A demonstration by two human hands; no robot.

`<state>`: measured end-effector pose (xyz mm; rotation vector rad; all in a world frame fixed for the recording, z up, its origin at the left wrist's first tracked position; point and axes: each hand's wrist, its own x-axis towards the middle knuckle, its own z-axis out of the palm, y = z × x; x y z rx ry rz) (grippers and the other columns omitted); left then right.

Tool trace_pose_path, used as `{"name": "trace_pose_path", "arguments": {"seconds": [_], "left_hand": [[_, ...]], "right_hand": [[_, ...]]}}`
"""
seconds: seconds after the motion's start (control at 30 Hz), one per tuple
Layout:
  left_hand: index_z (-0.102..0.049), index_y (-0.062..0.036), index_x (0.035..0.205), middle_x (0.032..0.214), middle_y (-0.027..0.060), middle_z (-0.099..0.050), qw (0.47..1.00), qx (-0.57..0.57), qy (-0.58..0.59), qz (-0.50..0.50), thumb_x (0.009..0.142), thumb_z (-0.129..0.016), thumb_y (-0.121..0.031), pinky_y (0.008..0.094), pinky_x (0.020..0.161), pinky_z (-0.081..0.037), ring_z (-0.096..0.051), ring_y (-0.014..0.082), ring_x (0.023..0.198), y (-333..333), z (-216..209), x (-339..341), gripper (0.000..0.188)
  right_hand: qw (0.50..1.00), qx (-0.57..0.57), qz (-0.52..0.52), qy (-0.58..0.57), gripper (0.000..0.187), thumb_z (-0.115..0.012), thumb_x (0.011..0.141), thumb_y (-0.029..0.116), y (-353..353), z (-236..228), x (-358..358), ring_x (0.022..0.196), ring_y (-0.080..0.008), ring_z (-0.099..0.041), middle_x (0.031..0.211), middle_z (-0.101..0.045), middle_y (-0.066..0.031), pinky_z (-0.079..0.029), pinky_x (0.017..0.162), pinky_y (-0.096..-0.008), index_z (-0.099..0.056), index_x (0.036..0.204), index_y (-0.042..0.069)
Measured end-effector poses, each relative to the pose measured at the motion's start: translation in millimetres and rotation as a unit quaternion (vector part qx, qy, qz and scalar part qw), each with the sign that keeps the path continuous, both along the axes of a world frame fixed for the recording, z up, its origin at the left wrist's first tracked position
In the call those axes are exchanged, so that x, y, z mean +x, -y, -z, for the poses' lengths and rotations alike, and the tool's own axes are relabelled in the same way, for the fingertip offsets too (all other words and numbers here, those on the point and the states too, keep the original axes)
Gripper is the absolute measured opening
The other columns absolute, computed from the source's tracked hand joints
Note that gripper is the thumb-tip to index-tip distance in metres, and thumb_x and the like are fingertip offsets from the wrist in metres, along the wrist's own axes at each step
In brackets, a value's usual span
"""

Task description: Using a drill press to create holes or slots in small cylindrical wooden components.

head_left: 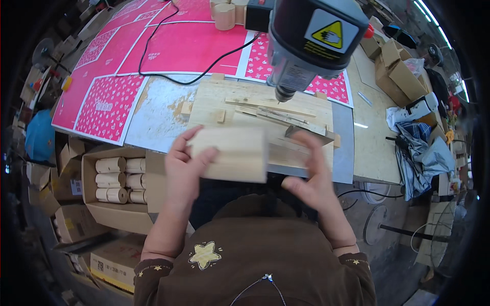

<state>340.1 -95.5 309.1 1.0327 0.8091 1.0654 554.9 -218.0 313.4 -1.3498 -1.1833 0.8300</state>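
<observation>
My left hand (190, 162) grips a pale wooden block (232, 155) at its left end, thumb across the near face. The block looks like the scalloped wooden pieces in the box, and motion blurs it a little. My right hand (311, 176) is off the block's right end, thumb and fingers apart, with nothing in it. Beyond both hands lies a wooden jig board (204, 109) with strips and a metal bar (306, 130) fixed on it. Over the board hangs a drill press (311, 41), its thin bit (279, 101) pointing down, apart from the block.
An open cardboard box (92, 171) at my left holds several wooden pieces (111, 179). Pink printed sheets (189, 51) cover the far table, crossed by a black cable (209, 71). More wooden pieces (224, 17) stand at the back. Clothes (421, 148) hang at the right edge.
</observation>
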Motion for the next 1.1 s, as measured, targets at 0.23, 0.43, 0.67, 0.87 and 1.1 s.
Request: {"name": "trace_pose_path", "arguments": {"seconds": [0.23,0.43,0.67,0.87,1.1], "left_hand": [[-0.051,0.0068,0.115,0.084,0.0136,-0.063,0.992,-0.001,-0.118,-0.049,0.069,-0.074,-0.014,0.0225,0.061,-0.048,-0.062,0.0132,0.072,-53,10,6,0.055],[-0.056,0.0064,0.110,0.065,0.0028,-0.054,0.974,0.019,-0.226,-0.001,0.062,-0.079,-0.030,0.0216,0.053,-0.042,-0.054,0.0098,0.059,-70,39,34,0.065],[-0.049,0.0061,0.118,0.069,0.0015,-0.053,0.981,-0.002,-0.173,0.089,0.070,-0.075,-0.034,0.0209,0.052,-0.038,-0.049,0.0054,0.061,-60,50,55,0.067],[-0.040,0.0027,0.126,0.091,0.0059,-0.050,0.979,0.137,-0.077,0.129,0.071,-0.075,-0.019,0.0226,0.068,-0.043,-0.051,0.0097,0.080,-27,76,62,0.069],[-0.053,-0.0039,0.115,0.104,0.0103,-0.052,0.851,0.410,-0.320,0.072,0.057,-0.081,-0.023,0.0377,0.090,-0.032,-0.050,0.0238,0.099,-38,82,66,0.067]], "right_hand": [[0.848,0.028,0.162,0.504,0.042,-0.073,0.067,0.012,-29,42,74,0.098,-0.0294,-0.044,0.104,-0.053,-0.0096,-0.038,0.085,-0.0385,-0.057,0.105,0.008],[0.893,0.019,0.091,0.441,0.031,-0.072,0.065,0.007,-37,35,92,0.095,-0.0279,-0.043,0.097,-0.056,-0.0054,-0.038,0.082,-0.0358,-0.061,0.094,0.008],[0.893,0.025,0.056,0.446,0.032,-0.071,0.064,0.007,-44,31,86,0.092,-0.0283,-0.045,0.092,-0.054,-0.0075,-0.039,0.080,-0.0363,-0.060,0.095,0.007],[0.888,0.027,0.073,0.454,0.032,-0.072,0.064,0.006,-40,30,80,0.088,-0.0287,-0.049,0.088,-0.056,-0.0092,-0.041,0.077,-0.0361,-0.060,0.094,0.005],[0.915,-0.008,0.149,0.376,0.034,-0.071,0.065,0.002,-56,37,91,0.080,-0.0283,-0.055,0.087,-0.059,-0.0118,-0.045,0.069,-0.0352,-0.060,0.097,0.002]]}}
